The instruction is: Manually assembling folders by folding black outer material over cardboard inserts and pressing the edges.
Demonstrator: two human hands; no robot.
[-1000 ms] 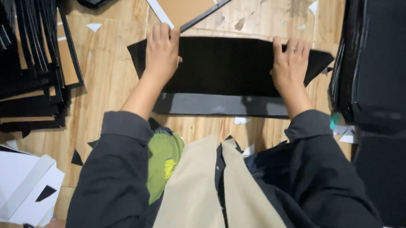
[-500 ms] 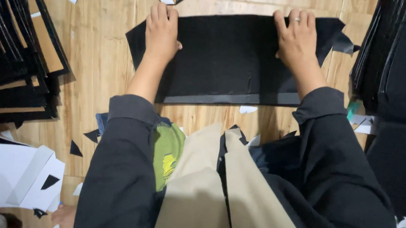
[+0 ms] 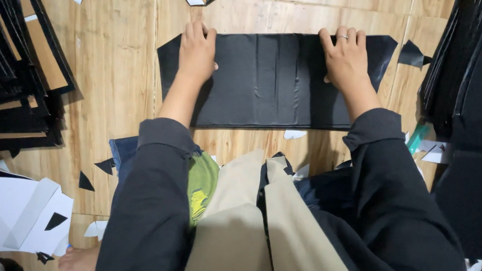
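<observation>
While both hands lie flat on the black sheet (image 3: 270,80), the main change from a moment ago is in how that sheet looks: the lighter grey strip that showed along its near edge is gone, and the sheet now reads as one dark rectangle with a clean straight near edge, so a flap seems to have been folded over and pressed down. The left hand (image 3: 197,53) rests palm-down on the sheet's left part, fingers together and stretched toward its far edge; the right hand (image 3: 346,57), with a ring on one finger, does the same on the sheet's right part. Neither grip pinches anything: both are spread flat and pressing. The hands sit on the same two spots as before. Wrinkles run across the sheet between the hands, which suggests the covering is not yet smoothed tight. The sheet lies on the wooden floor (image 3: 114,65), directly ahead of the person's knees. Left of the sheet stands a stack of black boards (image 3: 15,87); right of it is another dark pile (image 3: 465,80); small paper scraps (image 3: 294,134) lie just beside its near edge.
</observation>
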